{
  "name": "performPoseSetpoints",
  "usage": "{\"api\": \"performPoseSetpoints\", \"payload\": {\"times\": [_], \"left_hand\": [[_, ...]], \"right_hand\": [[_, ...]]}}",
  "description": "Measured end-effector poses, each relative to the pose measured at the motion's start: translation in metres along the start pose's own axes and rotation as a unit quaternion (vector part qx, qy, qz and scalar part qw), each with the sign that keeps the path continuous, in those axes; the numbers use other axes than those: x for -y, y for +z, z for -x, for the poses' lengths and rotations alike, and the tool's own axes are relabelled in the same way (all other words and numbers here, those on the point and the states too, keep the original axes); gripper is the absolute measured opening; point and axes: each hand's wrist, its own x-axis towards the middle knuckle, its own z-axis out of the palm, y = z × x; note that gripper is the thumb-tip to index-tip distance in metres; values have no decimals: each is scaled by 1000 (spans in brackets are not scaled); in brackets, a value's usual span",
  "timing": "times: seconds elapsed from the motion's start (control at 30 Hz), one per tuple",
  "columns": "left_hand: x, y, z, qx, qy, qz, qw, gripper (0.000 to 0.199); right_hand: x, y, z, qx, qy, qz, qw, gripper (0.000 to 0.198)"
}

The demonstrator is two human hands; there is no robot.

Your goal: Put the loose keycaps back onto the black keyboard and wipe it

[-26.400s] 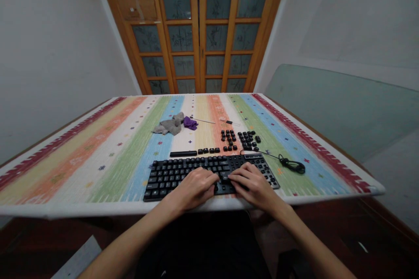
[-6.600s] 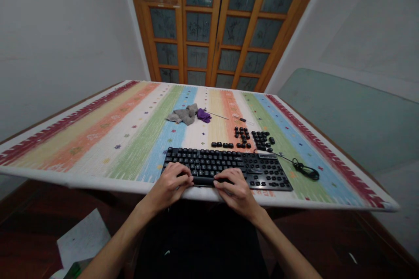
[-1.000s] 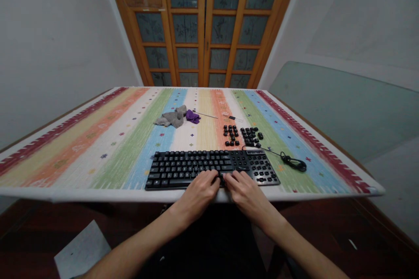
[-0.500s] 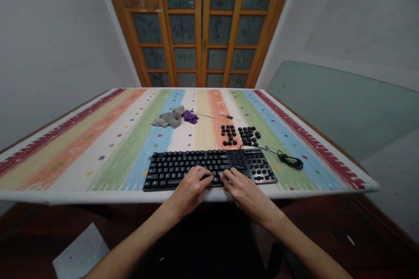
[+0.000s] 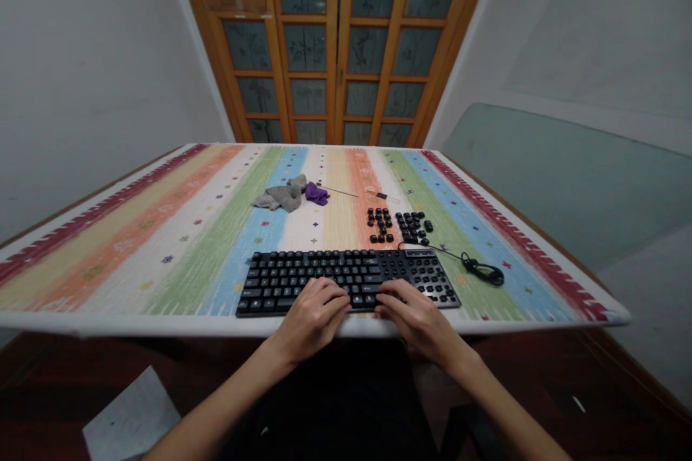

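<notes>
A black computer keyboard [image 5: 308, 277] lies along the near edge of the table. On its right-hand number pad [image 5: 432, 277] the keycaps are off and bare switch posts show. My left hand [image 5: 318, 311] grips the front edge, its bent fingers lying over the bottom rows just left of the space between my hands. My right hand [image 5: 415, 313] is at the front edge further right, fingers curled onto the bottom row by the arrow-key area; its thumb is hidden. Behind the number pad sit several loose black keycaps [image 5: 381, 223] in two groups.
A coiled black cable [image 5: 483, 272] rests right of the keyboard. Further back are a grey cloth [image 5: 284, 196], a purple cloth [image 5: 316, 194], a thin rod [image 5: 342, 192] and a small wire tool with a dark handle [image 5: 381, 196]. A striped cloth [image 5: 178, 252] covers the table.
My right hand has shifted right along the keyboard's front edge, widening the gap between my hands. My left hand stays nearly in place. The view has shifted slightly.
</notes>
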Motion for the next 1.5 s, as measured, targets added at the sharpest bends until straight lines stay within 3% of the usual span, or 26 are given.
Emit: {"api": "performPoseSetpoints", "payload": {"times": [0.2,0.53,0.87,1.07,1.27,1.5], "left_hand": [[5,-4,1,8,20,17,1000,11],[2,-2,2,35,47,-50,997,16],[4,-1,-1,55,61,-76,994,11],[2,3,-4,30,58,-77,995,12],[-2,12,-12,31,55,-73,995,11],[0,32,-18,74,102,-64,990,33]], "right_hand": [[-8,7,10,-54,-20,-41,998,20],[-3,11,9,-119,-37,-83,989,23],[-13,15,14,-91,-41,-101,990,26],[-4,12,12,-90,-18,-7,996,13],[4,13,8,-99,0,17,995,11],[2,22,20,-132,7,0,991,19]]}}
